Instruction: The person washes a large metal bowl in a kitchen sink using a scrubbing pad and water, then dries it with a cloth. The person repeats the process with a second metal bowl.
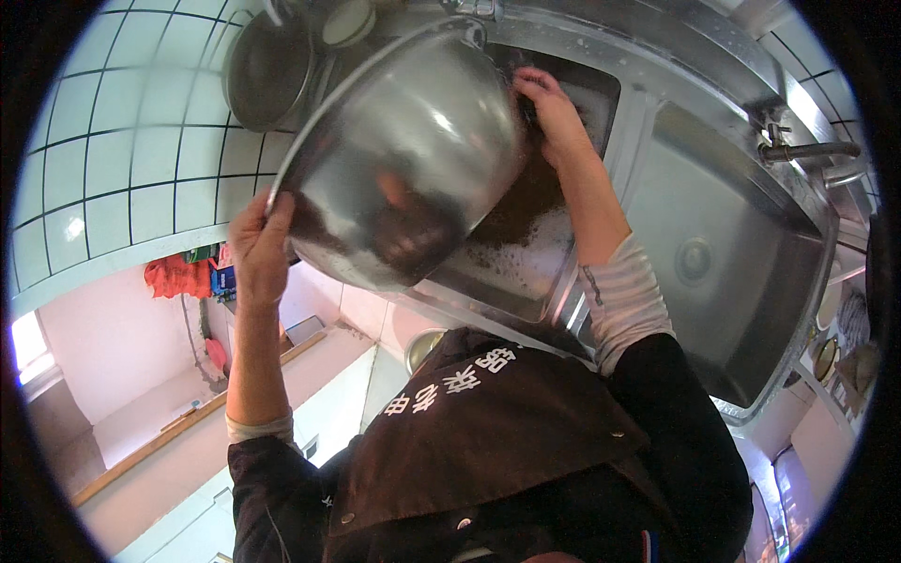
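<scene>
A large, shiny steel basin [404,131] is held tilted over the left sink bowl, with its rounded outside facing me. My left hand [258,246] grips its rim at the near left, thumb on the outer side and fingers mostly hidden behind the edge. At the far right side of the basin is my right hand [554,113], its fingers bent against the outer wall. Something dark shows by those fingertips, too unclear to name. Brownish, wet patches and some foam lie in the left sink bowl [554,305] under the basin.
To the right is a second sink bowl [690,244] with a round drain; a tap [807,150] juts out beside it. A metal pot [269,70] leans by the tiled wall [141,122] at upper left. Beyond my left arm hangs a red bag [178,278].
</scene>
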